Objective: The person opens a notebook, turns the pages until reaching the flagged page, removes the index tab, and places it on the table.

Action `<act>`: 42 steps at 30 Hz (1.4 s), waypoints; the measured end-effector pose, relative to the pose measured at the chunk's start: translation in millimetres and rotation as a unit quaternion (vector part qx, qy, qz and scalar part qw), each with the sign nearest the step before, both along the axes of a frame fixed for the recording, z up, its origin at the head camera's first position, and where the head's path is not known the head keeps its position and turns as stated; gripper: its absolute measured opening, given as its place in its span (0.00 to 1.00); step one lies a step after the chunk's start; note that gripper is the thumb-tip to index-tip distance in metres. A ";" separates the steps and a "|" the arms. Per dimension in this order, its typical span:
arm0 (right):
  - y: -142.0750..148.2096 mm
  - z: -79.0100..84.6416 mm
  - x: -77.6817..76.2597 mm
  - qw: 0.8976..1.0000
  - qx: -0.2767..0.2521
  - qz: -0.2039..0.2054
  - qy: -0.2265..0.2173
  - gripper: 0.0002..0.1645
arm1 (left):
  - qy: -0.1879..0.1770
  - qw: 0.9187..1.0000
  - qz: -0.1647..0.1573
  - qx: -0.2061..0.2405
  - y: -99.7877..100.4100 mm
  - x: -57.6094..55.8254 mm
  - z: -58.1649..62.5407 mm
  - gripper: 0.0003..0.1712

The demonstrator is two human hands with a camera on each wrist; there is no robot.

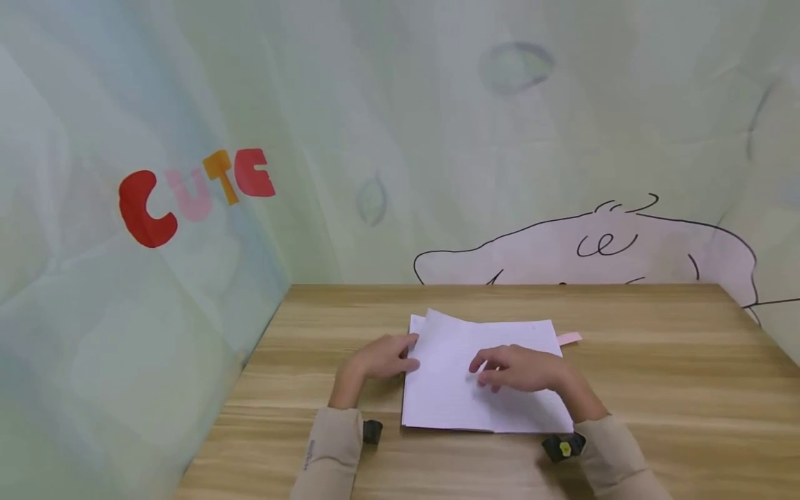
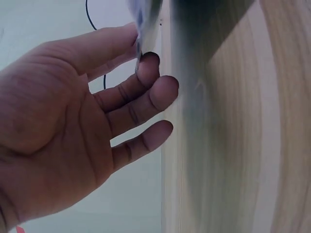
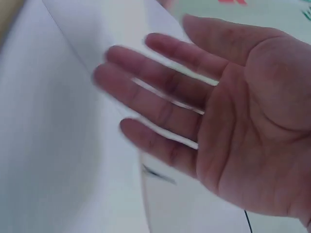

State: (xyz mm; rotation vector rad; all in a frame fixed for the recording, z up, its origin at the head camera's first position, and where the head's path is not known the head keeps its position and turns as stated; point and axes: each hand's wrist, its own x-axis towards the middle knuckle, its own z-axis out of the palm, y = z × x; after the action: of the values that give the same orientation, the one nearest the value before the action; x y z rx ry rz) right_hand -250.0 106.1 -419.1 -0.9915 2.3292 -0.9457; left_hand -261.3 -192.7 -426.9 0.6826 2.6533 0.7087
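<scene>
An open notebook (image 1: pixel 481 396) with white lined pages lies on the wooden table. Its upper left page corner (image 1: pixel 440 321) stands slightly lifted. At the left edge, my left hand (image 1: pixel 382 355) pinches the notebook's side between thumb and fingertips. The left wrist view shows that edge (image 2: pixel 142 29) between the thumb and index finger, the other fingers loosely bent beside it. Over the right-hand page hovers my right hand (image 1: pixel 519 368), fingers spread and relaxed. In the right wrist view its palm (image 3: pixel 257 126) faces the camera and holds nothing.
A pink tab (image 1: pixel 570 338) sticks out from the notebook's right side. Both wrists wear dark bands, the right one (image 1: pixel 562 448) with a yellow mark. Behind the wooden table (image 1: pixel 675 375) hangs a pale curtain (image 1: pixel 375 104) with "CUTE" lettering (image 1: pixel 148 208) on the left.
</scene>
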 end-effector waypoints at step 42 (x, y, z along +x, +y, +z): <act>58.6 -13.7 -8.3 0.959 0.198 -0.200 0.041 0.61 | 0.048 0.998 0.021 0.027 -12.1 -9.4 -4.0 0.05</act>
State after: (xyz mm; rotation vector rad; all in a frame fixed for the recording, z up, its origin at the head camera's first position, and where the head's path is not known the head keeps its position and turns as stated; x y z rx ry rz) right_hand -258.3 164.7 -432.8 -0.4130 2.7018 -0.5379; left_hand -270.7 -204.8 -430.9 0.6946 2.7521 0.7807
